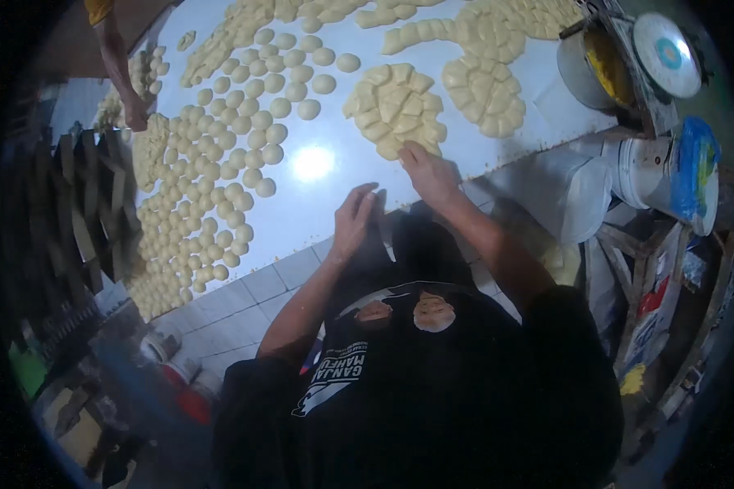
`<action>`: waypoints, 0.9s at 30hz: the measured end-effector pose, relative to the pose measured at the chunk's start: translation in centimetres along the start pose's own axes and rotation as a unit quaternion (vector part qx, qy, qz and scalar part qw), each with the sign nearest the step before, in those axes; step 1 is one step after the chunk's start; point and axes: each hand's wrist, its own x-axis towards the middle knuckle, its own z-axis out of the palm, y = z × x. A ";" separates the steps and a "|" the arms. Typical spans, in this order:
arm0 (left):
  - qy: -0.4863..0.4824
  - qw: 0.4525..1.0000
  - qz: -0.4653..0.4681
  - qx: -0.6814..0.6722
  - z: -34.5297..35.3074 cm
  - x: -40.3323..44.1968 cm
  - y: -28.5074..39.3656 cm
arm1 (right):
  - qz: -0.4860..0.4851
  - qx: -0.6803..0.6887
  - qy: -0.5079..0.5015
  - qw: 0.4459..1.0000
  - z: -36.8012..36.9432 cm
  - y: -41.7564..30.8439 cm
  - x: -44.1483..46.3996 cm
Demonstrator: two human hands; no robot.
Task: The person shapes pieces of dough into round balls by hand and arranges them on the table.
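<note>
The right hand (428, 173) reaches over the bench's near edge, its fingers on the near side of a round, flattish mass of dough (395, 106) scored or pieced into chunks. Whether those fingers pinch the dough or only press it, I can't tell from here. The left hand (353, 218) is at the near edge too, left of that dough and apart from it, half open with the fingers loosely bent.

The bench (330, 191) has a smooth white top with a bright patch of light on it and crumbs along the near edge. A second chunky mass (485, 94) sits just right of the first, and more dough runs toward the far edge. Small dough balls (241, 125) crowd the left part, down to the near left corner. By the left edge, another person's hand (136, 116) reaches to a lump of dough (149, 155).

Near the right end stands a metal pot (577, 77) with something yellow inside, beside a round white disc (667, 53). Below are a pale tub (575, 196) and a blue plastic bag (693, 175). White tiles (261, 285) show under the near edge.
</note>
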 end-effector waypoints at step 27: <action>0.029 0.845 0.238 0.478 -15.9 -1.7 -5.4 | -0.138 -0.058 -0.302 0.942 5.8 -8.8 2.2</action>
